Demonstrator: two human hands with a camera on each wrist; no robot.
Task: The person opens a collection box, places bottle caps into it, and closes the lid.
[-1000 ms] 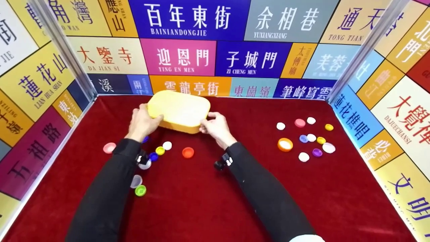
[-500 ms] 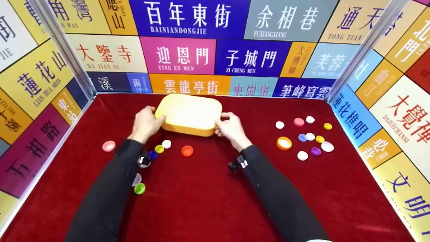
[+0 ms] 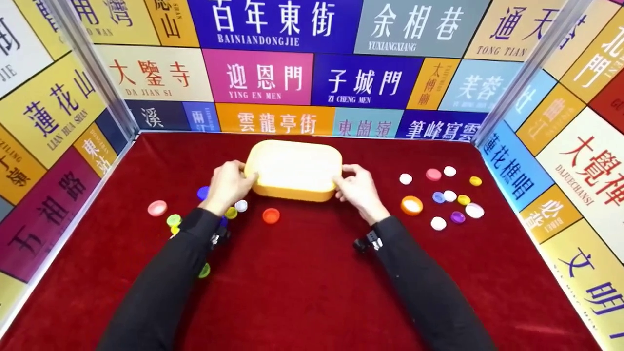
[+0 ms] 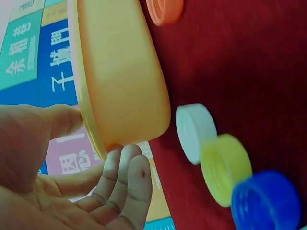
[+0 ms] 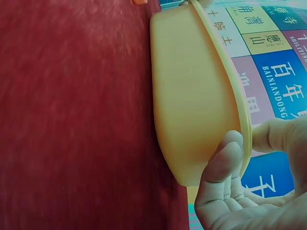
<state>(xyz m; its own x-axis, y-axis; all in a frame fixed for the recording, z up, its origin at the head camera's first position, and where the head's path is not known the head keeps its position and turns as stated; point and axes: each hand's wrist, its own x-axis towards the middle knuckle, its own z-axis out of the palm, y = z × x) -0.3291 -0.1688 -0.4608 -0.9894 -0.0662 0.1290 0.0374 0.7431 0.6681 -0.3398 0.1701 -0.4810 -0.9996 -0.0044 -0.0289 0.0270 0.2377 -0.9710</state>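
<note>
A yellow rectangular plastic box [image 3: 295, 165] with rounded corners and a paler top is held between both hands near the back of the red cloth. My left hand [image 3: 226, 185] grips its left end, the thumb over the rim and the fingers under it. At the opposite end my right hand [image 3: 360, 192] pinches the rim the same way. Close to the left hand, the left wrist view shows a white cap [image 4: 195, 133], a yellow cap [image 4: 226, 170] and a blue cap [image 4: 266, 203] in a row. A red cap [image 3: 271, 216] lies in front of the box.
On the right, several loose caps are scattered, among them an orange one [image 3: 412, 205] and a purple one [image 3: 457, 217]. A pink cap [image 3: 157, 208] and a green cap [image 3: 174, 220] lie left of the left forearm. Printed panels [image 3: 263, 75] wall the cloth [image 3: 302, 282] at back and sides.
Both hands have carried the yellow box to the right and slightly nearer. The left forearm now uncovers a green, a yellow and a blue cap on the left. The other caps stay put.
</note>
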